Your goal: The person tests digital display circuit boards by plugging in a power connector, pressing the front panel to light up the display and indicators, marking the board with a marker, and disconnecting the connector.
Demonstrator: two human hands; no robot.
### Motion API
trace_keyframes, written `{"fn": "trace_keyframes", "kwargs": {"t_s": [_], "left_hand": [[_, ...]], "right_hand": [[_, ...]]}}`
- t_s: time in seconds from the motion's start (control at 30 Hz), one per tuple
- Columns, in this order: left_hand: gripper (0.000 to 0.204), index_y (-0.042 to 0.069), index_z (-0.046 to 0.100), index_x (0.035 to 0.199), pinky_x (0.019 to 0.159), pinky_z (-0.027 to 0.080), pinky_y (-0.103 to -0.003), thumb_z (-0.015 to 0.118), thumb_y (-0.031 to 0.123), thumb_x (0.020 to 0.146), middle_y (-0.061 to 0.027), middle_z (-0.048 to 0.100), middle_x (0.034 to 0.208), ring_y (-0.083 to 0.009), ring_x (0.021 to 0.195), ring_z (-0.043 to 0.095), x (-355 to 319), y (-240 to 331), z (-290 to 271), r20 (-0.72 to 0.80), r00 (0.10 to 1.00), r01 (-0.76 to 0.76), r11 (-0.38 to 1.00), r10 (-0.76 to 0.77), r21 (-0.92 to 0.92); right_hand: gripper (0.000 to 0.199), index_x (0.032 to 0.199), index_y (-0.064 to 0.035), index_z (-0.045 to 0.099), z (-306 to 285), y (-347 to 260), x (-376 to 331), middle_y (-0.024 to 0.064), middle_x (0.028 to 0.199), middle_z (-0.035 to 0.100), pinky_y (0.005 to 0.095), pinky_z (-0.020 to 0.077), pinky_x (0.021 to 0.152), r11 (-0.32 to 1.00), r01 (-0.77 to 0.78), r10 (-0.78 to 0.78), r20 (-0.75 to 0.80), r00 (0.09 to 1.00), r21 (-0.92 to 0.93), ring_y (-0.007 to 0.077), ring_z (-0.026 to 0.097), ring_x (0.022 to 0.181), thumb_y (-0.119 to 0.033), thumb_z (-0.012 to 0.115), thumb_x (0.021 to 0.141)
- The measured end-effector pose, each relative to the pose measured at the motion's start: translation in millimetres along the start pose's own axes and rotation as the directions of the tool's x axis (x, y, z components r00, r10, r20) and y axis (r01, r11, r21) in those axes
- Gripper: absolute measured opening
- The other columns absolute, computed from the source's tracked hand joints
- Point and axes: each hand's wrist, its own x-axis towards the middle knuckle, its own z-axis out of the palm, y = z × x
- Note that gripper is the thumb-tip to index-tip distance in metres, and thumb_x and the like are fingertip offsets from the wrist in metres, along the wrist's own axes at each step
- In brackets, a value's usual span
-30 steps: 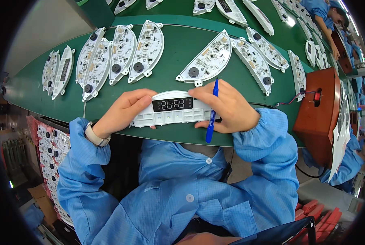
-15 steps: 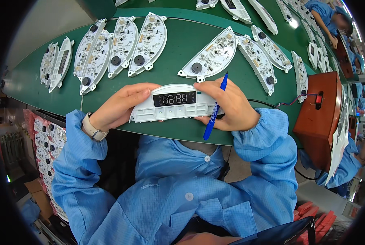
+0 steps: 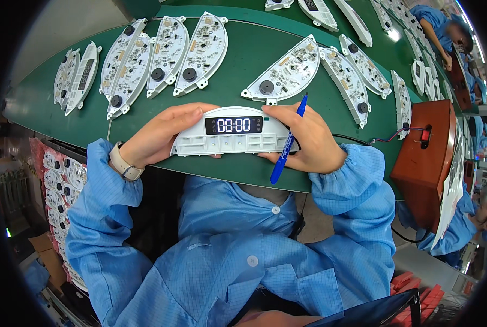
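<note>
Your left hand (image 3: 159,135) is gripping the left end of a white display panel (image 3: 233,138), and your right hand (image 3: 308,137) is clasping its right end with a blue pen (image 3: 288,139) tucked between the fingers. You are holding the panel just above the near edge of the green table (image 3: 243,71), its lit digits facing up. White circuit boards (image 3: 287,73) are lying beyond it, and a brown box (image 3: 421,158) is sitting to your right.
</note>
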Motion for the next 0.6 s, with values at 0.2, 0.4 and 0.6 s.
{"fn": "trace_keyframes", "kwargs": {"t_s": [0.2,0.4,0.6], "left_hand": [[0.048,-0.006,0.042,0.131,0.089,0.053,-0.041,0.044,0.031,0.099,-0.0178,0.055,0.123,-0.0257,0.108,0.06,0,-3,-2,0.012,1.0,-0.015,1.0,0.015,0.021],[0.046,-0.004,0.043,0.132,0.088,0.053,-0.037,0.042,0.029,0.1,-0.0163,0.057,0.12,-0.0249,0.102,0.063,1,-5,-2,0.022,0.999,-0.025,1.0,0.025,0.002],[0.045,-0.003,0.043,0.133,0.088,0.052,-0.034,0.041,0.028,0.101,-0.0151,0.059,0.12,-0.0237,0.099,0.064,2,-4,-1,0.021,1.0,-0.023,1.0,0.023,-0.01]], "right_hand": [[0.082,0.125,-0.0017,0.049,-12,-6,4,0.0159,0.11,0.062,0.037,0.0474,0.08,0.999,-0.035,0.035,0.039,0.999,0.017,0.0306,0.061,0.095,-0.035,0.086,0.06],[0.076,0.121,-0.0036,0.044,-40,-29,2,0.0164,0.102,0.064,0.0398,0.0436,0.068,0.95,0.267,-0.199,-0.343,0.918,0.164,0.0247,0.06,0.081,-0.056,0.071,0.073],[0.064,0.123,-0.0209,0.047,-58,-97,-5,-0.0035,0.08,0.062,0.0318,0.0305,0.068,0.936,0.299,-0.154,-0.546,0.824,0.187,0.01,0.051,0.063,-0.068,0.054,0.08]]}}
